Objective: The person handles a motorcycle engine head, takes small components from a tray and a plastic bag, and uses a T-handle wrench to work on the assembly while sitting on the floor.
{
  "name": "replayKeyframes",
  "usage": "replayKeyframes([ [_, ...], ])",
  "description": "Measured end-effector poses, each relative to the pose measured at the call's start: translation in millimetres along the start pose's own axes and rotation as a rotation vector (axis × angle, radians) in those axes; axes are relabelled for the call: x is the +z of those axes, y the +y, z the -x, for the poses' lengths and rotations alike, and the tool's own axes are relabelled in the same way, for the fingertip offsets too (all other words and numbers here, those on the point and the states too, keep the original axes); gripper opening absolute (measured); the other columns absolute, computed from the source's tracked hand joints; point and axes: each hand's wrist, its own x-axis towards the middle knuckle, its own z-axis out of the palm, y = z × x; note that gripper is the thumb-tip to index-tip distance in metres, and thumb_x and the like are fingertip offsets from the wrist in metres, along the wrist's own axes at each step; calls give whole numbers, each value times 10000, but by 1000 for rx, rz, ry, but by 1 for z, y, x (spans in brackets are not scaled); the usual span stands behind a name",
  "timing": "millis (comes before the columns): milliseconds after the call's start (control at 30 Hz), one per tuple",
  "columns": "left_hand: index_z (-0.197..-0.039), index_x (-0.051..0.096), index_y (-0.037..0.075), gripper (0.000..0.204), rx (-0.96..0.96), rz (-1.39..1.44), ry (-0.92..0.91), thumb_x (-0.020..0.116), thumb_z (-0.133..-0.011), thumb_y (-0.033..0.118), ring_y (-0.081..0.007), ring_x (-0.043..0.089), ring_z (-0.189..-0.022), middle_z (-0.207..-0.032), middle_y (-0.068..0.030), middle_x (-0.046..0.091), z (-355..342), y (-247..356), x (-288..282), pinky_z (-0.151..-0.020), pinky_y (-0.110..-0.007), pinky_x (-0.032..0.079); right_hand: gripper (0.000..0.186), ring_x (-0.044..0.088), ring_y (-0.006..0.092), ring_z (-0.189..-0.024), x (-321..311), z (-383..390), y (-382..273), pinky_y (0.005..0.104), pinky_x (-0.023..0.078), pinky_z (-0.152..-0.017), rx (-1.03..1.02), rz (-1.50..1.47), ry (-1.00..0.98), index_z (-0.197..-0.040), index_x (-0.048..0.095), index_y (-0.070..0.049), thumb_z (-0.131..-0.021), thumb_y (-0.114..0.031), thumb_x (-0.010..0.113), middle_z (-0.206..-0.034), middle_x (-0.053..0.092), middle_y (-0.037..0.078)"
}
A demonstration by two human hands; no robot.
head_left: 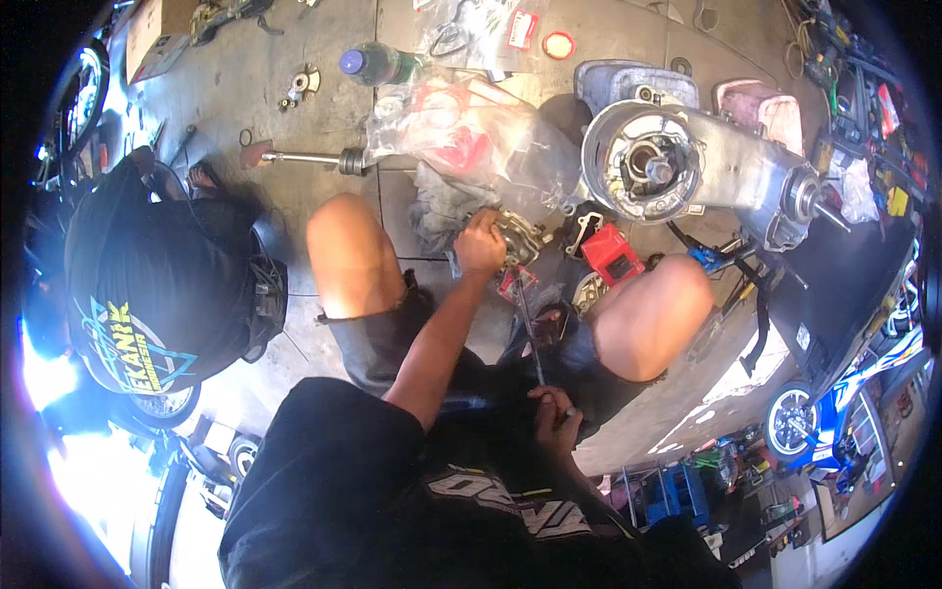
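Note:
My left hand [481, 243] has its fingers closed on a metal engine part [523, 239] on the floor between my knees. Beside that part lies a grey rag [439, 208]. My right hand [556, 417] grips the near end of a long thin metal tool [535, 339] close to my lap. The tool's far end reaches a small red-and-white item [517, 283] just below the engine part; whether they touch I cannot tell. A red box [612, 253] and a flat gasket-like piece [587, 232] lie to the right of the engine part.
A large metal engine case [736, 162] stands at the right. Plastic bags [471, 123], a capped bottle [378, 65] and a long-shafted metal tool [314, 160] lie ahead. Another person in a black shirt [147, 275] crouches at the left. A blue motorcycle [849, 407] is far right.

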Motion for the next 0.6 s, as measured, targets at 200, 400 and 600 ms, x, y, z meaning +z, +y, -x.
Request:
replayKeyframes([
  [200,-1090,680,140,251,8,-36,-29,566,-868,125,-366,690,-946,-1191,-84,690,4,3,-1,-802,-496,558,255,666,182,-666,0,2,0,304,499,-618,-39,-21,-4,-979,701,-81,-1049,-245,518,-829,709,75],
  [400,-1078,686,130,241,0,3,-31,553,-877,117,-376,682,-995,-1206,-112,686,-3,-4,-1,-842,-493,551,242,485,37,-562,-2,3,34,225,361,-519,-50,-115,73,-966,675,-28,-1033,-213,535,-716,599,-20],
  [600,-1034,700,148,219,-1,62,-54,556,-876,102,-391,681,-978,-1148,-126,697,0,2,-6,-839,-499,552,208,627,140,-667,-7,11,22,291,490,-611,46,-61,34,-924,686,-67,-1018,-209,566,-821,695,48],
])
